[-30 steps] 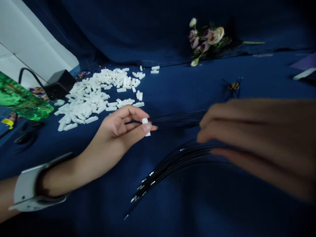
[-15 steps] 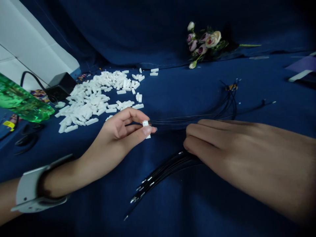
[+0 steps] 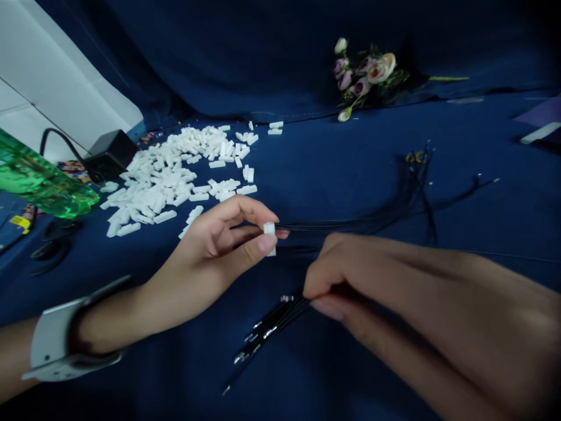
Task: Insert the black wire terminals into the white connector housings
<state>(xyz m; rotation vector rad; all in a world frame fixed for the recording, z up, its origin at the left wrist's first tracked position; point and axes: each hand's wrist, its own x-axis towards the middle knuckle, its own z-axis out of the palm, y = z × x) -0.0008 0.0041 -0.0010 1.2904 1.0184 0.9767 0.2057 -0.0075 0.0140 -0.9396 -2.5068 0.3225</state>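
My left hand (image 3: 219,257) pinches a small white plastic connector housing (image 3: 270,238) between thumb and fingers. Thin black wires (image 3: 315,224) run from the housing to the right, behind my right hand. Thumb and forefinger of my right hand (image 3: 377,292) are closed at the near bundle of black wires (image 3: 274,330), just short of its silvery metal tips. How many wires lie between those fingers is hidden. This bundle rests on the dark blue cloth (image 3: 184,374), its tips pointing toward the lower left.
A heap of white connector housings (image 3: 162,178) spreads at the back left. Beside it are a black power adapter (image 3: 111,153) and a green bottle (image 3: 48,181). Artificial flowers (image 3: 368,73) lie at the back; the wires' far ends (image 3: 421,169) fan out to the right.
My right hand has moved left and down onto the near wire bundle, thumb now showing below the forefinger. My left hand, still pinching the housing, has shifted slightly right and down.
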